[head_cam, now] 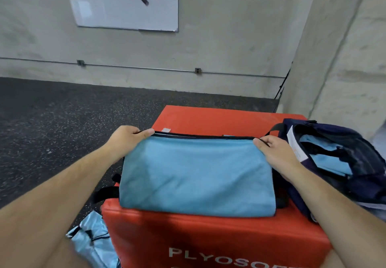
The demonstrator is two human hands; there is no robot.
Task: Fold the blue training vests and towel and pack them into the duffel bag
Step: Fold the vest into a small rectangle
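Left hand (127, 137) and right hand (273, 152) pinch a folded blue cloth (196, 175); the bag (359, 142) looks partly packed, and one vest (94, 238) lies on the floor.

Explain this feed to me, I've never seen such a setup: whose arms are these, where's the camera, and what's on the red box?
There is no machine: one camera on a person's head looks down at their bare arms. The left hand and right hand each grip a far corner of a folded blue cloth on a red padded box. To its right sits the open navy duffel bag with blue fabric inside. Another light blue piece lies on the floor.
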